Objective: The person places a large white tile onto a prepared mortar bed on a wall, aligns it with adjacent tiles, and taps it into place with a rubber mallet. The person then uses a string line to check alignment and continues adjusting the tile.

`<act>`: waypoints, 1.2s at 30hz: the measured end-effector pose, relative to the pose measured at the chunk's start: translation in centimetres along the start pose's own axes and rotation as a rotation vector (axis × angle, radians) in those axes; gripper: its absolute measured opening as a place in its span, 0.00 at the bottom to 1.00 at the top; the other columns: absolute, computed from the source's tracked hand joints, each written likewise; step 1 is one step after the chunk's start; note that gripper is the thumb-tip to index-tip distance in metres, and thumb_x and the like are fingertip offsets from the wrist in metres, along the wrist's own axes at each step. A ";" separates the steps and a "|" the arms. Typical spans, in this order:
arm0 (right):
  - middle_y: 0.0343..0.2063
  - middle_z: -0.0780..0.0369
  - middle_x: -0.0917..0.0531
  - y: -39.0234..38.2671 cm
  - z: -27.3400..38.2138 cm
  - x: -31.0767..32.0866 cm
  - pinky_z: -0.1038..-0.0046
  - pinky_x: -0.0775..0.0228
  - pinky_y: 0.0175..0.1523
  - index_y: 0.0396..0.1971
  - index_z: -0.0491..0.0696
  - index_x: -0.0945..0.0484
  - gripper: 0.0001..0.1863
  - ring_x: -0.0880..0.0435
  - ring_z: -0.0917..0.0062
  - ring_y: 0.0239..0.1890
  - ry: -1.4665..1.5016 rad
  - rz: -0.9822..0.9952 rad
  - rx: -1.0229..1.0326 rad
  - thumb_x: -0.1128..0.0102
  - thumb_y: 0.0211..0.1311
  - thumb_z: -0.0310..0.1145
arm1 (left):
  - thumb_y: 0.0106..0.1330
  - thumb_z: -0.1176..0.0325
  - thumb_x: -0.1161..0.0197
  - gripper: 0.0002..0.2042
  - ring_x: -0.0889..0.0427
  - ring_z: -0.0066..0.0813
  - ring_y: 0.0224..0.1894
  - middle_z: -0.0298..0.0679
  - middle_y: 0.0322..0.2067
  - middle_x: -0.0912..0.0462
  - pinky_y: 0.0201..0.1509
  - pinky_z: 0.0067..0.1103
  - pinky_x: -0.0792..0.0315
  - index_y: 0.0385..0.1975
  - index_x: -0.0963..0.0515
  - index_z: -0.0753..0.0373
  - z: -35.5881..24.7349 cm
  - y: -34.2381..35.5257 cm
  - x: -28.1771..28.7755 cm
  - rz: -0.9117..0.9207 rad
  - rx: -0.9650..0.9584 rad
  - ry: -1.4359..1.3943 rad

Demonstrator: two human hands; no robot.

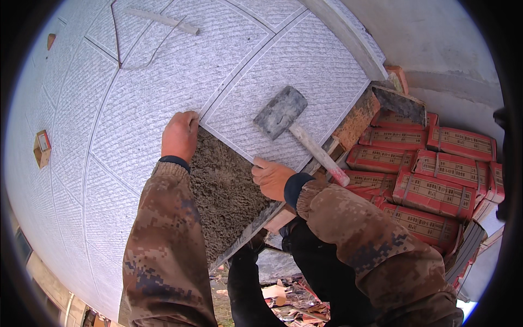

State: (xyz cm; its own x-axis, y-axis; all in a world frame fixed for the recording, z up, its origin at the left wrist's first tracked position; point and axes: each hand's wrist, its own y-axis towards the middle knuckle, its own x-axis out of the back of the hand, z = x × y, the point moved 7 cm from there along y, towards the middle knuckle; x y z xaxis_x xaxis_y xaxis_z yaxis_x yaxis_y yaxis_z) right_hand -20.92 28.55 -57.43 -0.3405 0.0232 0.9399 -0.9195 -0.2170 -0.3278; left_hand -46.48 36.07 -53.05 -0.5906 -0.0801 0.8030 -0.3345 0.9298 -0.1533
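Note:
A pale grey, ribbed floor tile (321, 65) lies at the edge of the laid paving, with a bed of damp, grainy mortar (223, 191) bare in front of it. My left hand (180, 137) is closed, its fingertips pinched at the tile's near left corner. Farther along the same edge, my right hand (273, 179) grips the tile with bent fingers. Both hands' fingertips are partly hidden. On top of the tile rests a rubber mallet (281, 111) with a black head, its pale, red-tipped handle pointing toward the lower right.
Red cartons (433, 193) bound with straps are stacked at the right. Laid tiles (147, 109) spread to the left, carrying a thin cord (117, 38), a flat bar (163, 20) and a small block (42, 148). A stone kerb (348, 35) borders the far right, beside a wall (436, 43).

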 end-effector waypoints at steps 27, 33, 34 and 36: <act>0.35 0.75 0.17 -0.4 -0.4 0.8 0.64 0.53 0.75 0.24 0.64 0.13 0.07 0.28 0.76 0.53 0.106 0.110 -0.016 0.35 0.59 0.36 | 0.68 0.65 0.40 0.07 0.20 0.51 0.37 0.46 0.32 0.21 0.40 0.38 0.26 0.37 0.18 0.61 -0.5 0.0 -0.3 0.025 -0.029 0.079; 0.36 0.75 0.17 -0.4 -0.5 0.7 0.63 0.54 0.76 0.24 0.64 0.13 0.07 0.28 0.76 0.53 0.042 0.078 -0.036 0.35 0.59 0.35 | 0.67 0.65 0.39 0.07 0.21 0.50 0.36 0.45 0.32 0.21 0.40 0.38 0.26 0.37 0.19 0.60 -0.7 -0.3 -0.6 0.007 -0.039 0.119; 0.36 0.74 0.18 -0.4 -0.5 0.8 0.62 0.54 0.76 0.23 0.63 0.13 0.07 0.28 0.75 0.54 0.058 0.059 -0.030 0.34 0.58 0.35 | 0.67 0.65 0.39 0.07 0.21 0.49 0.36 0.45 0.32 0.21 0.40 0.38 0.26 0.37 0.19 0.60 -0.8 -0.3 -0.6 0.000 -0.035 0.133; 0.35 0.72 0.19 -0.4 -0.3 0.8 0.59 0.53 0.76 0.22 0.62 0.12 0.06 0.29 0.73 0.55 0.103 0.051 -0.015 0.33 0.56 0.34 | 0.68 0.65 0.39 0.07 0.21 0.49 0.36 0.45 0.32 0.21 0.40 0.38 0.26 0.38 0.19 0.60 -0.9 -0.4 -0.6 -0.007 -0.046 0.140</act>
State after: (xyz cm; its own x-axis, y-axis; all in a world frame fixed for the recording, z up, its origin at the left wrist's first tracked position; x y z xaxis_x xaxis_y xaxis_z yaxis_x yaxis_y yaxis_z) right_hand -20.89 28.98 -56.60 -0.4042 0.1128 0.9077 -0.9032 -0.2056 -0.3767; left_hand -45.32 36.10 -53.00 -0.4785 -0.0390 0.8772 -0.3027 0.9451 -0.1231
